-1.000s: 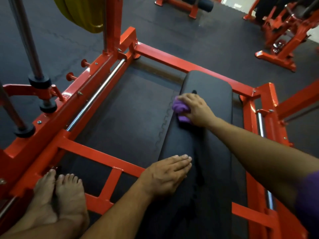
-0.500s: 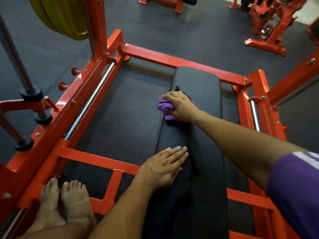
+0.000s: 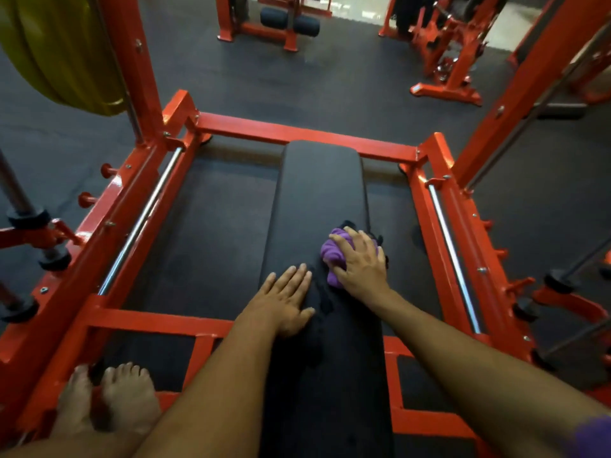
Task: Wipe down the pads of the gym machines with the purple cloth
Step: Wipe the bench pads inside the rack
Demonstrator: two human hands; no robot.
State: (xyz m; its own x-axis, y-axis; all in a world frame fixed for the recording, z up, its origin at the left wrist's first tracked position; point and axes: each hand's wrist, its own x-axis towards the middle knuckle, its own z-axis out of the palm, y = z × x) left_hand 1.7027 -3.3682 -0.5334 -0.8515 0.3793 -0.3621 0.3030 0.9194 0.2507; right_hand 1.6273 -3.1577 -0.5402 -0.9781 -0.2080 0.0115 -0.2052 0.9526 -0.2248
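Wiping the bench pad, mid-length.

My right hand (image 3: pixel 358 264) is clamped on the bunched cloth (image 3: pixel 334 254), pressing it to the pad (image 3: pixel 319 193) near its right edge; my left hand (image 3: pixel 284 300) lies flat just beside, fingers straight, bracing. Risk: the wad slips off that edge, or bunching leaves streaks unwiped beyond the grip.

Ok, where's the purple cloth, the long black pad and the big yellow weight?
purple cloth (image 3: pixel 331 253), head view, bunched part left of the fingers.
black pad (image 3: pixel 322 180), head view, bare far end of its top.
yellow weight (image 3: pixel 62 51), head view, its flat face at the upper left.
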